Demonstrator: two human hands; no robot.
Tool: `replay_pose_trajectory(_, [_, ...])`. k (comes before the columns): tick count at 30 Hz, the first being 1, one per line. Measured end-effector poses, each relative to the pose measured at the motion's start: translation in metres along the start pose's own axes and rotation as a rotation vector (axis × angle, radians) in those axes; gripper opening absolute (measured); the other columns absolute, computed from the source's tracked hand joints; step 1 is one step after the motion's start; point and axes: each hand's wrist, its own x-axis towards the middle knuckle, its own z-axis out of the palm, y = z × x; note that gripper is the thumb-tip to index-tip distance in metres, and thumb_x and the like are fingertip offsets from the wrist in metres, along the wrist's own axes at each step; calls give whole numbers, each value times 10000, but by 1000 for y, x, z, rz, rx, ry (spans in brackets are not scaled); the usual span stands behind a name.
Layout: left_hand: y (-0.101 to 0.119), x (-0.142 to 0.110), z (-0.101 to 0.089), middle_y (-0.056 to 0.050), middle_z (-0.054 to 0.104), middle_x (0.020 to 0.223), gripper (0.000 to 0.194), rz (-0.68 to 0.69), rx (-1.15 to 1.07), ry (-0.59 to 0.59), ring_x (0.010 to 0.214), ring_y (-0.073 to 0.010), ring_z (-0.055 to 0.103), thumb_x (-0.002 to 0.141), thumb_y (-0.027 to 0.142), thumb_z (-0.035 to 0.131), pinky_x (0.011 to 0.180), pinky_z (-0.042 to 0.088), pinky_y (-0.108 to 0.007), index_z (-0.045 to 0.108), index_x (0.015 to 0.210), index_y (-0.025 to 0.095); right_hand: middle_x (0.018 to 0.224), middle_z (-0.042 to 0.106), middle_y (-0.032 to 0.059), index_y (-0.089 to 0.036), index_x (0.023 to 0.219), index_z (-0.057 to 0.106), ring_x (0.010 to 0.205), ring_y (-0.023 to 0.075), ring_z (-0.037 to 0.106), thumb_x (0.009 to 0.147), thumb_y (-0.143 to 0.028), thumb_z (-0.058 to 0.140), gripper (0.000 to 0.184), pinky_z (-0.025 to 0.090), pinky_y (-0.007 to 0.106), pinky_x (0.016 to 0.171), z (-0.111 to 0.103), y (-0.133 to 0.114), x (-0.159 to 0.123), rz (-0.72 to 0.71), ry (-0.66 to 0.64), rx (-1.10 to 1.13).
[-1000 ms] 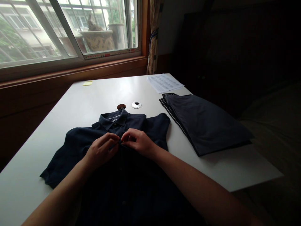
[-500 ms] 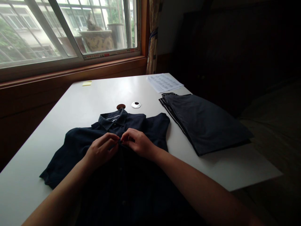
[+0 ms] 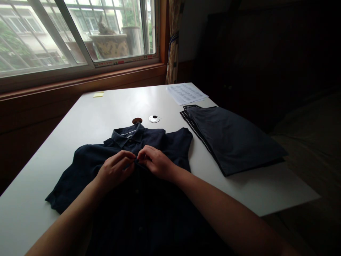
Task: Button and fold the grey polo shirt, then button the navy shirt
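A dark navy short-sleeved shirt (image 3: 90,160) lies face up on the white table, its collar (image 3: 129,134) toward the window and its front placket running down toward me. At the placket, a little below the collar, my left hand (image 3: 115,170) pinches the fabric from the left. My right hand (image 3: 156,160) pinches the same spot from the right, fingertips almost touching the left ones. Whatever lies between the fingertips is too small and dark to make out. Lower down the placket, small buttons (image 3: 136,191) show faintly.
Folded dark trousers (image 3: 234,138) with a striped waistband lie on the table (image 3: 66,124) at the right. Printed sheets (image 3: 186,93) rest at the far corner, a yellow sticky note (image 3: 98,94) at the far left. Beyond the collar are a round hole (image 3: 137,121) and a metal grommet (image 3: 154,118).
Almost nothing differs. Both hands stay at the same spot on the shirt placket, with at most a tiny shift of the fingers.
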Motion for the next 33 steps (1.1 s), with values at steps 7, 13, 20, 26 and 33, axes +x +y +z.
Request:
replay_pose_trajectory(7, [0,2,-1,-41,673,981,95,-3,-17,0,838,-124,686,883,87,642,740,578,-216,606,878,174,908,567,12,-199,934,585,835,155,573,877,-99,583,115,473,290,794,1,3,0,-10,3,3])
replay_pose_trajectory(13, [0,1,-1,-42,677,987,94,-6,-19,-3,852,-122,690,879,85,646,752,580,-210,620,892,174,905,579,13,-199,922,578,812,153,574,871,-126,592,91,476,288,774,2,4,0,24,1,22])
replay_pose_trajectory(20, [1,2,-2,-46,677,984,101,-7,-23,-4,846,-125,689,881,80,641,752,583,-216,620,900,176,881,598,4,-192,932,581,752,137,572,871,-146,593,77,474,274,728,2,3,-1,69,5,95])
replay_pose_trajectory(26, [-1,3,-2,-47,675,1016,103,-40,-77,-34,886,-130,687,886,82,627,774,581,-221,613,899,183,869,606,-4,-185,927,587,721,126,574,859,-139,598,83,473,259,696,2,3,-2,97,-5,129])
replay_pose_trajectory(33, [-6,1,-2,-47,674,1046,102,-48,-92,-70,898,-137,686,888,101,632,769,578,-230,627,929,195,921,633,12,-189,990,633,804,140,599,869,-200,645,121,497,285,764,1,0,-2,124,31,217])
